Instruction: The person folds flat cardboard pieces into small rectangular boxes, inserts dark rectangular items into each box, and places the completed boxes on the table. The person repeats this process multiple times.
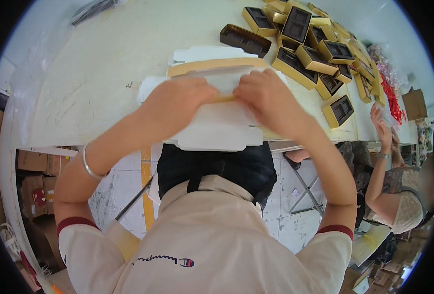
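Note:
A flat box blank (216, 123) of white card lies before me at the table's near edge, one flap overhanging my lap. Across its far part runs a gold-coloured folded strip. My left hand (183, 98) is closed at the blank's middle, fingertips pressed on a raised fold. On the same fold, a short gap to the right, my right hand (263, 95) pinches the card with bent fingers. Both hands are slightly blurred, and the fingertips are partly hidden against the card.
Gold boxes with dark inserts (295, 24) are heaped at the far right, beside a dark plastic tray (245, 40). Red ribbon (392, 100) lies beyond them. Another person's hand (381, 125) is at the right. Clear plastic film (36, 83) hangs at the left edge.

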{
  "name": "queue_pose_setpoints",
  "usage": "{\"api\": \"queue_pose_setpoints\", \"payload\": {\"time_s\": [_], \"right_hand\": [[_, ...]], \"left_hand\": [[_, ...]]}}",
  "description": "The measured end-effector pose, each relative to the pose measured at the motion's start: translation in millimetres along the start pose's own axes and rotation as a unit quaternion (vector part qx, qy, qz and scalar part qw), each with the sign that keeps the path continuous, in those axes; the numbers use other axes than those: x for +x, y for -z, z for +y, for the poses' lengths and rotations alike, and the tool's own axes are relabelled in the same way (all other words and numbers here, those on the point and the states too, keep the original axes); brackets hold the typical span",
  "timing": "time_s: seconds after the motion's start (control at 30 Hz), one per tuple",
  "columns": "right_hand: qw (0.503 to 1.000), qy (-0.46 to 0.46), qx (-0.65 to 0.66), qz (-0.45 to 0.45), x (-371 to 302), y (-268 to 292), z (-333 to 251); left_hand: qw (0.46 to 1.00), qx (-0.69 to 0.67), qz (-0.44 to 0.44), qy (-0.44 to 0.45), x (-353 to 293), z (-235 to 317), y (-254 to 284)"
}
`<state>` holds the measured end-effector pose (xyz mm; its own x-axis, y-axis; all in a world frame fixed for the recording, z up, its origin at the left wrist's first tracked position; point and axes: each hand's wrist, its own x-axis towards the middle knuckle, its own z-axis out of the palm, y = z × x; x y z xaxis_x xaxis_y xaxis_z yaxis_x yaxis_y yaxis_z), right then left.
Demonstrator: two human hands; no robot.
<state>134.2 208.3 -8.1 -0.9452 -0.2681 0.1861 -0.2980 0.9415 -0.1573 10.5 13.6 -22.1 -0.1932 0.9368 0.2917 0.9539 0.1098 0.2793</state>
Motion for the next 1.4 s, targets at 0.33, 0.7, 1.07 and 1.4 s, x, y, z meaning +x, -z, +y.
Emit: {"api": "queue_pose_setpoints", "payload": {"time_s": [0.33,0.7,1.07,1.4], "right_hand": [[0.996,-0.059,0.028,-0.061,25,17,-2],[0.967,0.137,-0.156,0.147,-6,10,-29],[0.985,0.115,-0.044,0.12,-27,1,-26],[0.998,0.036,0.047,0.031,-2,-1,-51]], "left_hand": [[0.995,-0.026,0.064,0.077,30,-47,32],[0.982,-0.14,0.112,0.057,14,2,40],[0.937,-0.329,-0.11,-0.03,-33,13,32],[0.986,-0.162,0.016,-0.03,-22,14,2]]}}
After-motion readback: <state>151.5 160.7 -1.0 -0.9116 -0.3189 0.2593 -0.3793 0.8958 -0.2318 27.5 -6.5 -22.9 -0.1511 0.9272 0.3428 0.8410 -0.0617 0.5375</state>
